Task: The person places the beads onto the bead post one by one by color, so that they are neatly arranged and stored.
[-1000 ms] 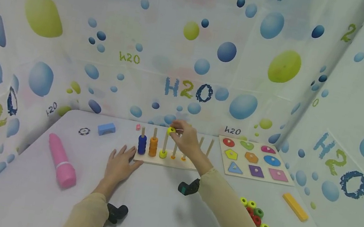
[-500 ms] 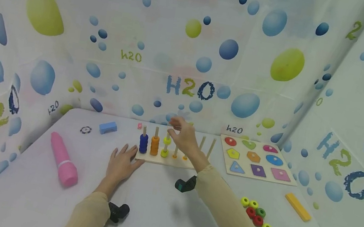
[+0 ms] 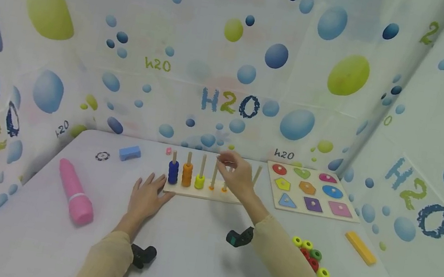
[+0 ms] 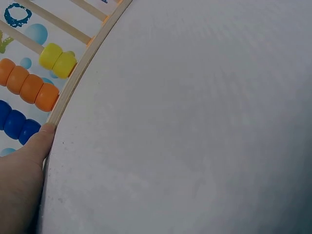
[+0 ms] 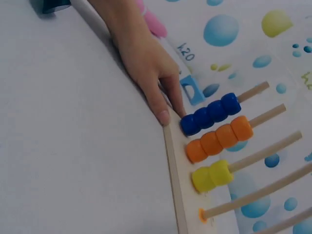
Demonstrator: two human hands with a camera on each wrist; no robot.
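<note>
A wooden peg board (image 3: 201,194) stands flat on the table, a pale rectangular base with a row of upright dowels. The leftmost dowel carries a stack of blue rings (image 3: 173,172), four by the right wrist view (image 5: 210,114). The next holds four orange rings (image 3: 187,175), seen also from the left wrist (image 4: 28,87). The third holds two yellow rings (image 3: 199,182), seated at the bottom, with most of its dowel bare above them (image 5: 211,175). The remaining dowels to the right are bare; two show a small orange mark at the foot (image 3: 211,188).
</note>
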